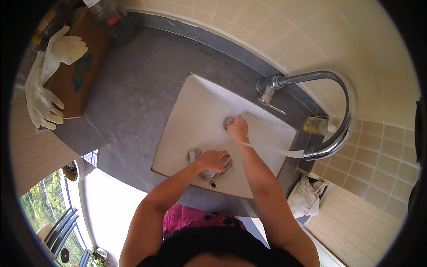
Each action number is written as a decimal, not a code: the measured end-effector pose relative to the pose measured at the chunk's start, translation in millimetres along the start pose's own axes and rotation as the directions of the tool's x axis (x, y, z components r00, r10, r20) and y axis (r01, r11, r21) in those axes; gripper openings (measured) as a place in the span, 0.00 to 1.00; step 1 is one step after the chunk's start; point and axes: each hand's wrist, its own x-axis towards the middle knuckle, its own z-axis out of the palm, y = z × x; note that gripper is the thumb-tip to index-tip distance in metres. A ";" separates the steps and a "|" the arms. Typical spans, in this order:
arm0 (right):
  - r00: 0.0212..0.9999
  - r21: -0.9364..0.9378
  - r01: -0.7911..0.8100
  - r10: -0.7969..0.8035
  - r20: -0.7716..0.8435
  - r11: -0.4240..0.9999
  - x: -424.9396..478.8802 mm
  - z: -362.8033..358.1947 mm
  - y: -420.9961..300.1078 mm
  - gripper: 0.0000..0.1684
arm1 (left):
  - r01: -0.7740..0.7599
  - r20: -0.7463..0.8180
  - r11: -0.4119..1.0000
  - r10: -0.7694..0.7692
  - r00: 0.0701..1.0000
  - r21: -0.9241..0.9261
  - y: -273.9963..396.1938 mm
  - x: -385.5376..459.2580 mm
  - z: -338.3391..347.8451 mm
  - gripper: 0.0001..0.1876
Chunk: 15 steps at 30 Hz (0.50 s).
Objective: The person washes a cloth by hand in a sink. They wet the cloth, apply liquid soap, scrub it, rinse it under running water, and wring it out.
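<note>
Both hands are inside a white rectangular sink (180, 115). My left hand (214, 160) grips a wet, bunched grey cloth (208, 174) near the sink's front wall, close to the overflow hole (213, 184). One end of the cloth trails out to the left of the wrist. At the round drain (228, 122), my right hand (239, 128) has its fingers bent down on the drain's edge. Those fingertips are hidden, so whether they hold anything is unclear. A stream of water (270, 151) runs from the chrome gooseneck faucet (350, 106) onto my right wrist.
The sink is set into a grey stone counter (133, 83). Pale rubber gloves (45, 96) hang over a cardboard box (75, 80) at the left. Behind the faucet stands a bottle of yellow liquid (315, 125). A whitish cloth (305, 197) hangs at the right.
</note>
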 end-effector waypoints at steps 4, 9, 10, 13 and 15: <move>0.998 0.033 0.048 -0.047 -0.043 0.998 5.7 5.6 13.2 0.12 | -0.033 -0.025 0.999 0.034 0.999 0.023 -7.7 7.4 4.6 0.34; 1.000 0.159 0.001 0.002 -0.018 0.987 12.4 1.3 28.7 0.11 | -0.012 -0.007 1.000 0.012 1.000 -0.016 -10.4 6.4 -3.2 0.34; 1.000 0.146 -0.013 0.015 -0.009 0.989 12.2 -0.9 29.8 0.13 | 0.004 -0.005 1.000 -0.004 1.000 -0.024 -10.6 4.5 -6.2 0.34; 0.999 0.125 -0.044 0.042 0.016 0.991 9.7 -5.1 33.9 0.15 | 0.057 0.010 0.997 -0.056 0.998 -0.051 -7.6 -3.1 -15.8 0.34; 0.999 0.141 -0.041 0.038 0.029 0.989 10.3 -5.6 34.0 0.16 | 0.099 0.026 0.992 -0.098 0.995 -0.073 -6.8 -6.3 -21.0 0.34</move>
